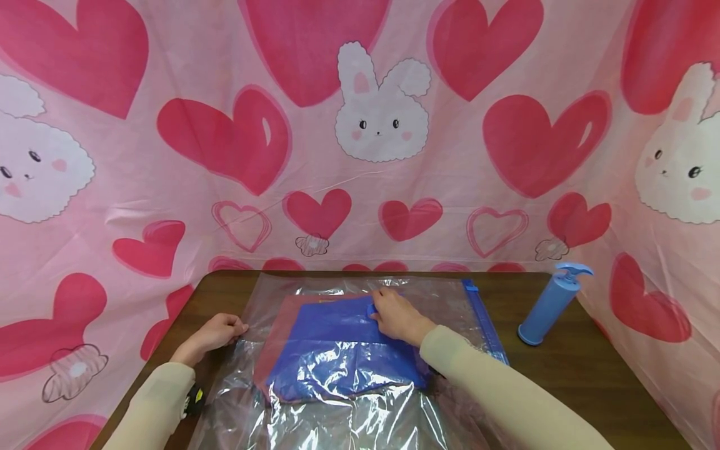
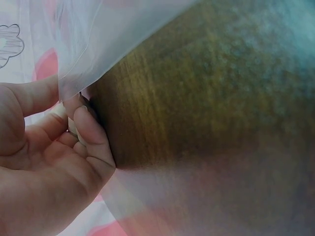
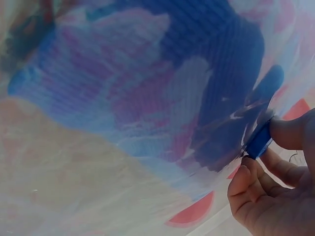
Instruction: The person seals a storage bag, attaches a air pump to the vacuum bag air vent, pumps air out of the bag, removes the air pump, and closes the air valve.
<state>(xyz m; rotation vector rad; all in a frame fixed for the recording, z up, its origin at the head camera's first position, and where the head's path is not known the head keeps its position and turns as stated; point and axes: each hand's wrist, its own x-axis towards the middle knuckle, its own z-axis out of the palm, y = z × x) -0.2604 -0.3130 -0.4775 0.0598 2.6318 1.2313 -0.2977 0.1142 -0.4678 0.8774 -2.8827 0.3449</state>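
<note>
A clear plastic vacuum storage bag (image 1: 332, 427) lies across the table, with a folded blue cloth item (image 1: 326, 322) and a red one (image 1: 289, 310) inside. My left hand (image 1: 210, 332) pinches the bag's left edge; in the left wrist view, thumb and fingers hold the clear film (image 2: 118, 37). Over the blue cloth, my right hand (image 1: 398, 317) pinches the small blue valve cap (image 1: 372, 310) on the bag. The right wrist view shows that blue cap (image 3: 259, 141) between thumb and fingers. A blue zip strip (image 1: 485, 320) runs along the bag's right side.
A blue hand pump (image 1: 548, 309) stands on the brown wooden table (image 1: 585, 381), to the right of the bag. Pink fabric with hearts and rabbits (image 1: 382, 175) hangs behind the table and on both sides.
</note>
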